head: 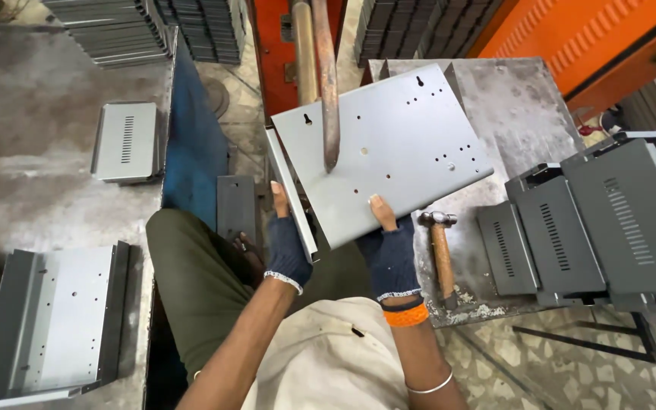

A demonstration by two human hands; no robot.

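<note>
Both my hands hold a grey sheet-metal panel (389,152) with punched holes and folded edges, tilted toward me. My left hand (286,247), in a dark fingerless glove, grips the panel's left folded edge. My right hand (390,254), gloved the same way with an orange band at the wrist, grips the panel's near edge, thumb on top. A rusty metal rod (328,83) comes down from above and its tip rests on the panel's face near the middle-left.
A wooden-handled hammer (440,254) lies on the worn metal table (510,114) beside my right hand. Several grey vented covers (594,220) are stacked at right. On the left bench lie a vented cover (124,141) and a grey chassis (58,319). Stacks of panels (115,30) stand behind.
</note>
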